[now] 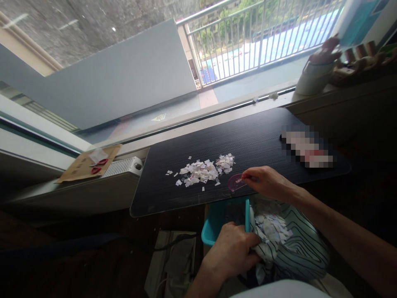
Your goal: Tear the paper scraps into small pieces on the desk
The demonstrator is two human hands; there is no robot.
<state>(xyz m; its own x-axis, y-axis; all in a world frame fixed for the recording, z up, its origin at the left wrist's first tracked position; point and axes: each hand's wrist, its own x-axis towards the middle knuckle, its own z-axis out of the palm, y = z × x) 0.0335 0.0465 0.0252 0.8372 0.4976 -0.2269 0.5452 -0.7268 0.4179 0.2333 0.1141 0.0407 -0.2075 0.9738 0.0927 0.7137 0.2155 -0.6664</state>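
A pink see-through plastic piece (235,182) with a rounded edge is pinched in the fingers of my right hand (268,182), low over the table's near edge. To its left lie a larger heap of small white paper scraps (200,173) and a smaller heap (225,162) beside it. Below the table, my left hand (231,250) is closed on the edge of a striped cloth bag (305,244), close against a teal bin (208,231). More paper scraps (273,227) lie in the bag's opening. My left fingertips are partly hidden.
The dark table (167,165) stands against the window sill. A blurred-out object (307,149) lies at its right end. Red-handled scissors (99,166) rest on brown paper (77,167) at the left. A white pot (314,76) stands on the sill at the right.
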